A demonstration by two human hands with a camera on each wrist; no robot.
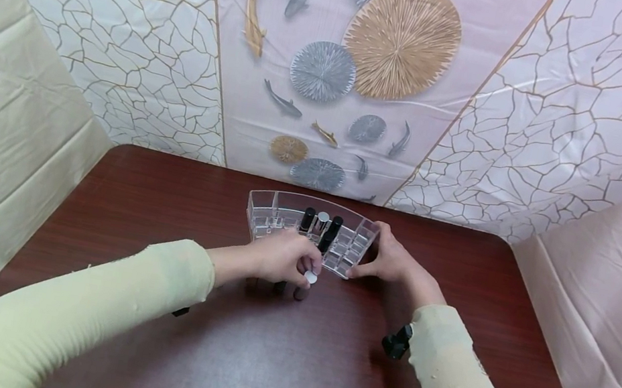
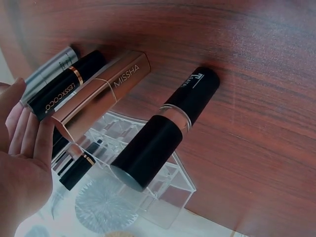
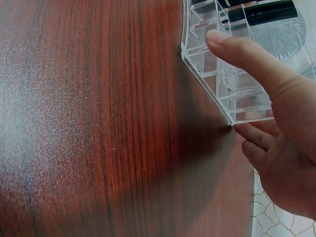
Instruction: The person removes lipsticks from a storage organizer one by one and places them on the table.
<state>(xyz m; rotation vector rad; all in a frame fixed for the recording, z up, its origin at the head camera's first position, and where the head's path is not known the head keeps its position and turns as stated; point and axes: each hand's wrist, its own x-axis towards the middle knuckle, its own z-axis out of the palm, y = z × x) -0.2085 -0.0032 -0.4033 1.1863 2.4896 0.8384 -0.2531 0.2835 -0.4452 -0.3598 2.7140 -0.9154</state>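
Observation:
My left hand pinches a silver lipstick tube by its top, between thumb and fingers, in front of a clear acrylic organizer. Beside that tube in the left wrist view stand a black LESSXCOCO lipstick, a rose-gold MISSHA lipstick and a black tube with a clear band. My right hand grips the organizer's right end, thumb at the front and fingers round the side. Two black tubes and a silver-topped tube stand in the organizer's slots.
The dark red wooden table lies under everything. Patterned cloth hangs behind its far edge, with plain beige cloth along the left side. A black wrist device sits at my right sleeve.

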